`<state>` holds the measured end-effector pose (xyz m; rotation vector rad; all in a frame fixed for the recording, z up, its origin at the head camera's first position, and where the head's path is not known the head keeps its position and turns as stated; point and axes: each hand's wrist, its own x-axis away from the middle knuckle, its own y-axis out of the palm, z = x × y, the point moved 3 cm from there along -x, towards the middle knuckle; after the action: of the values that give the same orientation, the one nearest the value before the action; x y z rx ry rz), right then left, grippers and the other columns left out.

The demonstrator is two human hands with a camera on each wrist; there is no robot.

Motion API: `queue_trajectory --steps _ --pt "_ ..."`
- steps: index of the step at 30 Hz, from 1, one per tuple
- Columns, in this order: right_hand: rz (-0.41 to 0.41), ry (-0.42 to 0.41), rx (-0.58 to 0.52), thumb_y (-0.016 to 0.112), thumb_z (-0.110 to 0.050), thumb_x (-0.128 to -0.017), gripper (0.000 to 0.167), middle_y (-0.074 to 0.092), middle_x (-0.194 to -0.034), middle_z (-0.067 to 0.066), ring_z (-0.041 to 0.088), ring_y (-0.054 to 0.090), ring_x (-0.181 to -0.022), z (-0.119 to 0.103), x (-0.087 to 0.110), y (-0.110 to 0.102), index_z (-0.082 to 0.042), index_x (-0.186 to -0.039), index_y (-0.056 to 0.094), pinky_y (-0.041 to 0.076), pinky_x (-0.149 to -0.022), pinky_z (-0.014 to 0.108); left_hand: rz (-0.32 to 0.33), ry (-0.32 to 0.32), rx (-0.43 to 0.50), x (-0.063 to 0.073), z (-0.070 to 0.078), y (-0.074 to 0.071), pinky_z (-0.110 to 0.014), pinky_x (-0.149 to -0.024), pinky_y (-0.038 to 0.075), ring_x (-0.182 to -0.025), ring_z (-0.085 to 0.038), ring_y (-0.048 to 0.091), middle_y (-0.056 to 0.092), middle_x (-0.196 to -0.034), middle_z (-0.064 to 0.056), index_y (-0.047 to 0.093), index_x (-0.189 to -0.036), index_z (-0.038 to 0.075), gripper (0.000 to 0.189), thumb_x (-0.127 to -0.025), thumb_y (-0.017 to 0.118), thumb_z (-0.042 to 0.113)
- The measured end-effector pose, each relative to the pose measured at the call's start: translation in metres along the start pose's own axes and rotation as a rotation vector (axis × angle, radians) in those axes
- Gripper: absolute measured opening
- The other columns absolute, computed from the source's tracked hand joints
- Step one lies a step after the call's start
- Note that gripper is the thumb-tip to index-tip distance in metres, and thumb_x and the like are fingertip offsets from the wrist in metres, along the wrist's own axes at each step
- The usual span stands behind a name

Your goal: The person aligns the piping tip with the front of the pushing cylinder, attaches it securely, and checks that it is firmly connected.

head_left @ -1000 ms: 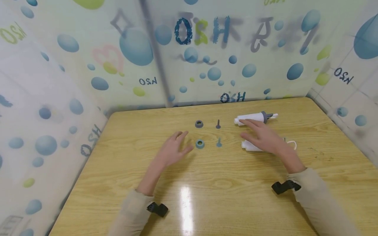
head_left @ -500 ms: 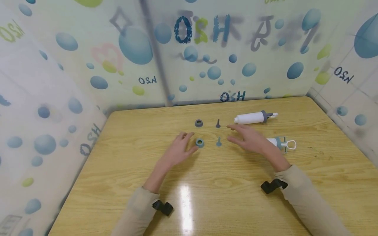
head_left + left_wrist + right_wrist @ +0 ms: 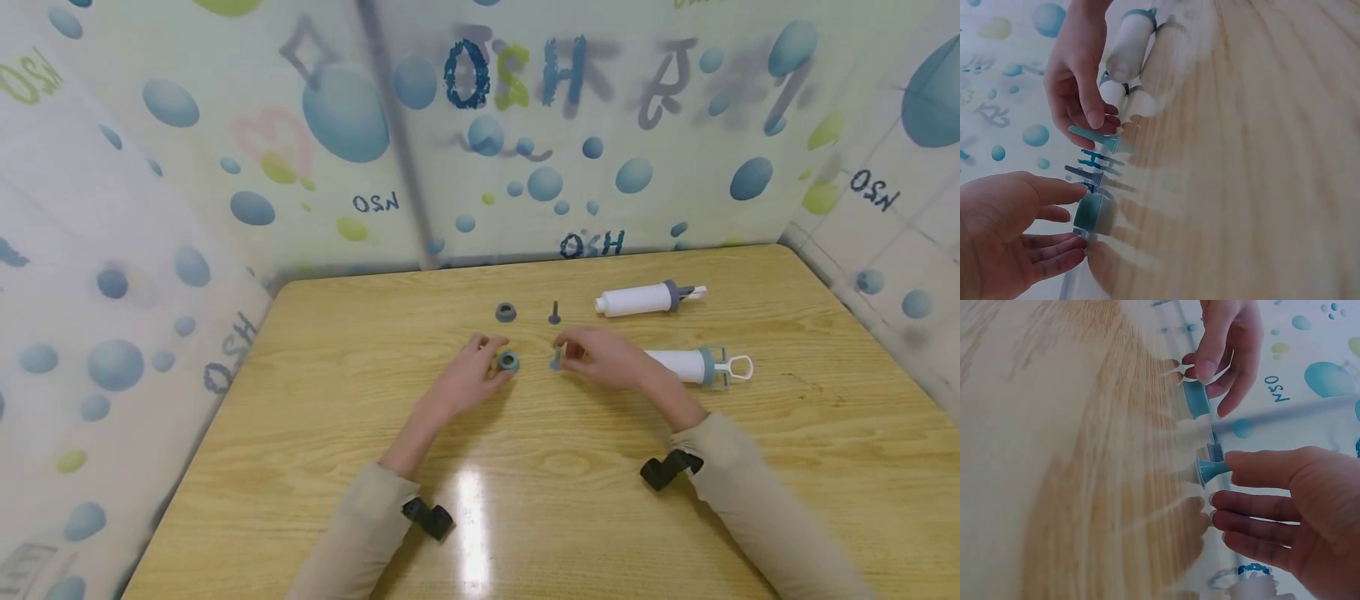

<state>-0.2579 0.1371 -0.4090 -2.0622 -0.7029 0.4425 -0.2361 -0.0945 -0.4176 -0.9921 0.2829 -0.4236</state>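
Observation:
A teal flared ring (image 3: 508,361) rests on the table, between the thumb and fingers of my left hand (image 3: 468,372). Those fingers look fairly straight, and contact with the ring is hard to judge. A small teal stemmed piece with a flared base (image 3: 556,364) stands upright by my right hand (image 3: 606,358). In the right wrist view, the thumb overlaps the top of the stem (image 3: 1215,467) while the other fingers stay apart from it. Behind my right wrist lies a white syringe-like tube with teal collar (image 3: 678,367), its front end partly hidden.
Farther back on the wooden table (image 3: 337,375) sit a dark grey ring (image 3: 506,312) and a dark grey stemmed piece (image 3: 554,314). A second white tube with grey collar (image 3: 637,300) lies at the back right. A patterned curtain (image 3: 480,183) rises behind the table.
My right hand has moved left from above the white tubes to the teal stemmed piece, uncovering the tubes. My left hand has moved right, up to the teal ring.

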Motion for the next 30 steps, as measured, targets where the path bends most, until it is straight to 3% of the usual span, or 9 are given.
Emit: queue_trajectory --steps 9,16,19,25,30 --pt "-0.016 -0.021 0.027 0.067 -0.011 -0.099 0.014 0.068 -0.093 0.000 0.013 0.062 -0.082 -0.0004 -0.0078 0.0027 -0.006 -0.111 0.071 0.054 -0.074 0.036 -0.020 0.016 0.006 -0.0067 0.0007 0.0029 -0.034 -0.076 0.052 -0.090 -0.019 0.056 0.051 -0.129 -0.018 0.054 -0.143 0.007 0.045 -0.101 0.065 0.020" --pt "-0.018 -0.051 0.010 0.068 -0.013 -0.099 0.006 0.066 -0.086 -0.005 0.010 0.058 -0.075 -0.0028 -0.0092 0.0024 -0.014 -0.094 0.072 0.051 -0.070 0.033 -0.020 0.048 0.020 -0.0076 0.0024 0.0025 -0.039 -0.086 0.054 -0.102 -0.026 0.058 0.054 -0.125 -0.018 0.063 -0.130 0.002 0.032 -0.100 0.065 0.012" --pt "-0.011 -0.049 0.002 0.068 -0.013 -0.099 0.006 0.067 -0.087 -0.004 0.012 0.061 -0.079 -0.0028 -0.0083 0.0023 -0.012 -0.095 0.072 0.053 -0.073 0.035 -0.006 0.052 0.024 -0.0073 0.0026 0.0016 -0.038 -0.087 0.055 -0.103 -0.027 0.059 0.056 -0.122 -0.018 0.064 -0.127 0.000 0.030 -0.099 0.067 0.011" --pt "0.019 0.005 -0.021 0.065 -0.014 -0.100 0.013 0.070 -0.100 0.003 0.019 0.067 -0.091 -0.0018 -0.0048 0.0006 -0.006 -0.109 0.071 0.057 -0.080 0.040 0.027 0.070 0.027 -0.0060 0.0045 -0.0019 -0.034 -0.078 0.054 -0.089 -0.022 0.058 0.059 -0.113 -0.016 0.066 -0.120 -0.001 0.026 -0.097 0.069 0.011" --pt "0.040 0.041 -0.036 0.062 -0.012 -0.102 0.012 0.071 -0.102 0.006 0.022 0.070 -0.094 -0.0032 -0.0018 -0.0020 -0.006 -0.110 0.069 0.058 -0.081 0.040 0.066 0.092 0.038 -0.0050 0.0078 -0.0049 -0.031 -0.073 0.055 -0.084 -0.022 0.061 0.060 -0.113 -0.018 0.066 -0.120 -0.004 0.027 -0.096 0.070 0.010"
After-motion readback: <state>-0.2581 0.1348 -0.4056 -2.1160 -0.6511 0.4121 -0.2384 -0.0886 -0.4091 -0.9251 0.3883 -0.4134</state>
